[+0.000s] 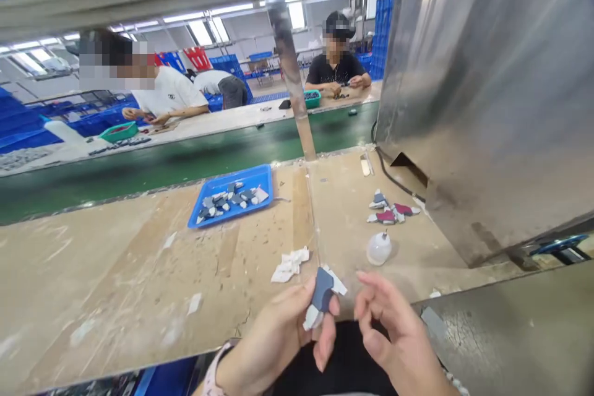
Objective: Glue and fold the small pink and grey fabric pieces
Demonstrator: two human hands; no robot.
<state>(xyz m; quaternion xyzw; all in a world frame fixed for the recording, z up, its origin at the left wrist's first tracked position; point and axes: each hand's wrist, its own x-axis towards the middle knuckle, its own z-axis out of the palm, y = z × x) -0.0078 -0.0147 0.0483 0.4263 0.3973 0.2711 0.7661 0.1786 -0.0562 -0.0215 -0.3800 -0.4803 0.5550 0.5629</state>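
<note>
Grips a small, flat slate-blue piece with white ends point(322, 289) in the left hand point(281, 318), left of and nearer than a round, translucent plastic bottle point(378, 250); holds the right hand point(400, 329) empty, with fingers parted, on the bottle's near side. Appears mid-handling, calling next for a steady left pinch and light right fingertips.

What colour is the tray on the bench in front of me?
The tray is bright blue, seen in the head view.

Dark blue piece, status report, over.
Left hand: holding dark blue piece. Right hand: open, empty, just beside it. Crumpled white tissue lies just beyond left hand.
</note>
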